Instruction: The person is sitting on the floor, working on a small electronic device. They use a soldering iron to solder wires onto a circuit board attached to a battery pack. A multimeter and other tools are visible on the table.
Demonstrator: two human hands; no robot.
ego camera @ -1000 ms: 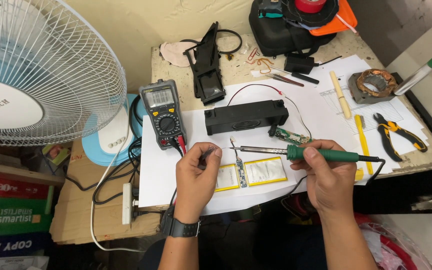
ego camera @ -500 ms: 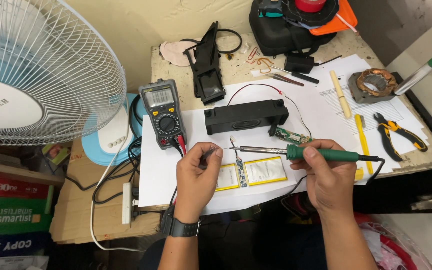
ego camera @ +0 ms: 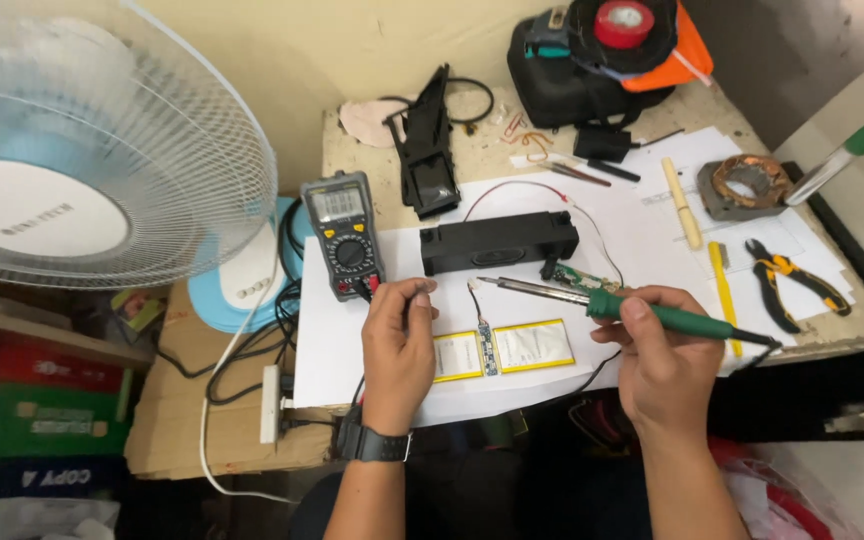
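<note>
Barely anything has shifted over the last second: your right hand [ego camera: 664, 362] keeps its closed grip on the green-handled soldering iron [ego camera: 624, 306], and the metal tip stays pointed left, above the white paper sheet [ego camera: 642, 232] and just short of the thin wire [ego camera: 475, 296] that rises from the battery pack [ego camera: 504, 351]. That steadiness suggests you are holding aim rather than moving in; the tip does not look to be touching the wire yet, though from this angle you cannot be sure.

Your left hand [ego camera: 399, 352] also holds its place, fingers pinched together at the top, near the red probe lead beside the multimeter [ego camera: 343, 236]; what they pinch is too small to tell. The flat silver and yellow battery pack lies on the paper between your two hands, just below the iron's tip. Behind the iron sits the long black speaker bar [ego camera: 498, 243] on the bench [ego camera: 822, 330].
</note>
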